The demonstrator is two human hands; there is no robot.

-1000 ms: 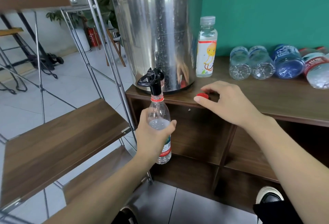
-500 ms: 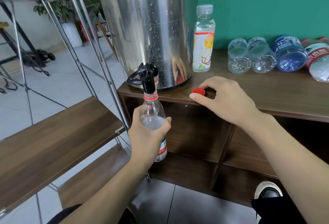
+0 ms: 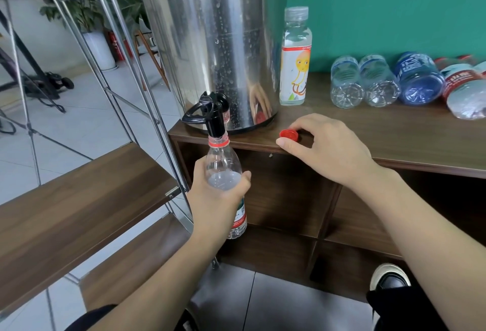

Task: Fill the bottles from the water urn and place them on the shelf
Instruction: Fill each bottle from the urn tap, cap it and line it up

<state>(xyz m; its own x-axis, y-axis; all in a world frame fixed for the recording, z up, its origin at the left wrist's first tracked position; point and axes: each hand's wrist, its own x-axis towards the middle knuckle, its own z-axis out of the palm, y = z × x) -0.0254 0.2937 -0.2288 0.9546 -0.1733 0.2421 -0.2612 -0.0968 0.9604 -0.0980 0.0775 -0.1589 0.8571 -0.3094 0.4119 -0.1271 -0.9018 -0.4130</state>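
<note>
The left hand (image 3: 215,194) grips a clear plastic bottle with a red neck ring (image 3: 223,173) around its middle, fingers (image 3: 243,177) and thumb wrapped round it, and holds it upright with its mouth right under the black tap (image 3: 210,116) of the tall stainless-steel water urn (image 3: 210,41). Water seems to stand about at the bottle's shoulder, though the hand covers most of it, so the level is hard to judge. The urn stands at the left end of the dark wooden counter (image 3: 394,133). The right hand (image 3: 326,146) rests on the counter's front edge, its fingers curled around a small red screw cap (image 3: 288,134) that sits on the wood, the thumb stretched along the edge just in front of it. Just right of the urn stands a capped clear bottle with a cartoon label (image 3: 294,54). Farther right, several empty plastic bottles (image 3: 389,81) lie on their sides in a row against the green wall (image 3: 381,2). To the left, a metal-framed shelf with wooden boards (image 3: 79,194) stands beside the counter.
</note>
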